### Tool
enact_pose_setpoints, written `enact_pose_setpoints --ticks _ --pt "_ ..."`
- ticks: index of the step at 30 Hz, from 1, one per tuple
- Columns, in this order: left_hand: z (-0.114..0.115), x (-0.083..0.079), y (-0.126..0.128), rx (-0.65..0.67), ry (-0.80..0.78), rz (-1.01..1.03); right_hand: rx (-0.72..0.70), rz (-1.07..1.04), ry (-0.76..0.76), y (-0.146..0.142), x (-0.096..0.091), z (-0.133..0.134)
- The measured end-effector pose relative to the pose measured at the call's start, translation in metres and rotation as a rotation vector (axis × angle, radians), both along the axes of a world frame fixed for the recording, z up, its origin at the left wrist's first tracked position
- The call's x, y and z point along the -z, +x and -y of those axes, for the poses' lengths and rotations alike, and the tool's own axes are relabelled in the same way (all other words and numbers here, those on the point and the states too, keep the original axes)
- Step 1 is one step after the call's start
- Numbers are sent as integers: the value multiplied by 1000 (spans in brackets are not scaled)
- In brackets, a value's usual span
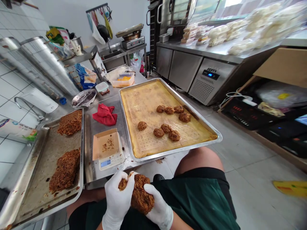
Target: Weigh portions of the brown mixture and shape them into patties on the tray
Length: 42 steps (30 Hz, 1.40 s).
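Above my lap, both gloved hands are on a brown, shredded-looking lump of filling (pixel 142 195). My left hand (pixel 118 195) pinches a small piece at its left side. My right hand (pixel 158 203) grips the large lump from the right. Just beyond them, a kitchen scale (pixel 112 162) reads 0.0 and carries a cardboard tray (pixel 98 145) with brown crumbs. Several brown balls (pixel 166 128) lie on the sheet-lined baking tray (pixel 153 153) ahead. Two larger brown masses (pixel 64 171) rest on the metal tray (pixel 35 191) at my left.
A red cloth (pixel 105 114) lies behind the scale. Farther back are a plastic-covered bowl (pixel 83 97), a lidded container (pixel 102 88) and a box with orange-yellow contents (pixel 123 80). Across the aisle stands a steel counter fridge (pixel 187 64) with wrapped packages on top.
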<state>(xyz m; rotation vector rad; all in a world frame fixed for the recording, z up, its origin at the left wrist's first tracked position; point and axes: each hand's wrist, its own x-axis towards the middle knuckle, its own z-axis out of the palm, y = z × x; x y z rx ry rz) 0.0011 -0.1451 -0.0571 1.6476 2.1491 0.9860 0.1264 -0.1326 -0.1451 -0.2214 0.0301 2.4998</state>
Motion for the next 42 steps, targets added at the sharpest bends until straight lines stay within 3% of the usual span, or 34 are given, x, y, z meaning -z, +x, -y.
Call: enact_pose_setpoints --ticks 2,4,7,10,15,20,24,28,31,34,36,38,40,42 --pt "0 -5 1 -1 14 46 10 -44 2 2 1 -5" --pt "1 -9 1 92 -9 43 49 -59 15 5 0 -10" --pt "4 -18 -2 241 -141 65 86 -51 37 9 -5 -13" --pt "4 -27 -8 300 -263 156 81 -57 41 10 -6 -11" --pt "-1 -26 -23 205 -392 484 -1 -139 72 10 3 -7" --pt "-8 -24 -36 100 -349 631 -15 -221 32 12 4 -9" --pt "-18 -48 -59 39 -281 415 10 -237 -22 16 4 -13" --pt "-42 -72 -90 109 -197 -20 -5 -227 -37 17 6 -16" --pt "-64 -75 -106 115 -103 -316 -21 -209 -39 15 8 -14" --pt "-77 -73 -118 199 -144 -401 -23 -176 -56 15 10 -13" --pt "-75 -79 -123 207 -163 -416 -15 -158 -77 16 11 -14" --pt "-65 -88 -124 102 -123 -415 -5 -142 -92 18 12 -15" --pt "-50 -97 -117 -44 -55 -384 2 -125 -95 20 12 -16" --pt "-33 -98 -99 -84 -32 -334 3 -111 -91 20 11 -17"
